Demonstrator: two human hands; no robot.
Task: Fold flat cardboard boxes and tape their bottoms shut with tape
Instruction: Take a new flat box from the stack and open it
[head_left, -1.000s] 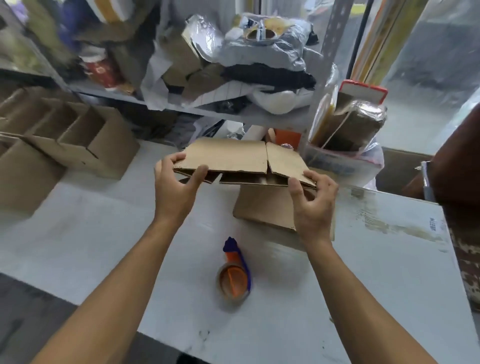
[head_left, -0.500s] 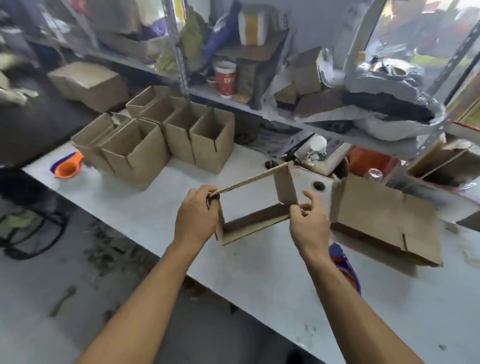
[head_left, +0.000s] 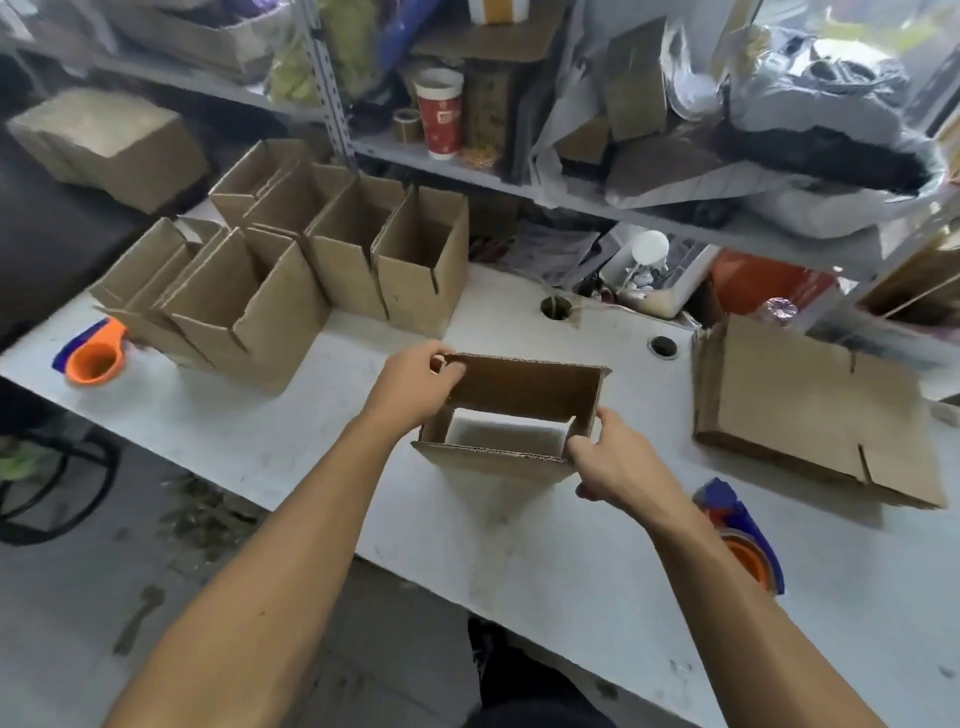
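An opened-out brown corrugated cardboard box (head_left: 524, 387) stands as a rectangular sleeve near the front edge of the white surface (head_left: 519, 551), with the white top visible through its open middle. The left hand (head_left: 415, 387) grips the far left corner of the box, fingers curled over the top edge with the thumb on the inner side. The right hand (head_left: 618, 462) holds the near right corner, thumb hooked over the rim and the other fingers curled against the outer wall.

Just to the right of the right forearm lies a blue and orange tape dispenser (head_left: 743, 540), partly hidden by the arm. Farther right, well apart from the held box, a stack of flat brown cardboard blanks (head_left: 810, 405) rests on the surface. On the far left side stands a cluster of assembled open-topped brown cardboard boxes (head_left: 311, 260), touching one another in rows. Beside that cluster, at the left edge, lies a second orange and blue tape dispenser (head_left: 93, 358).

Two round cable holes (head_left: 556, 307) are cut into the surface behind the held box. Beyond it runs a grey metal shelf (head_left: 597, 205) crowded with bags and cardboard pieces, among them a red and white paper cup (head_left: 439, 117). A closed brown cardboard carton (head_left: 109, 145) sits at upper left.
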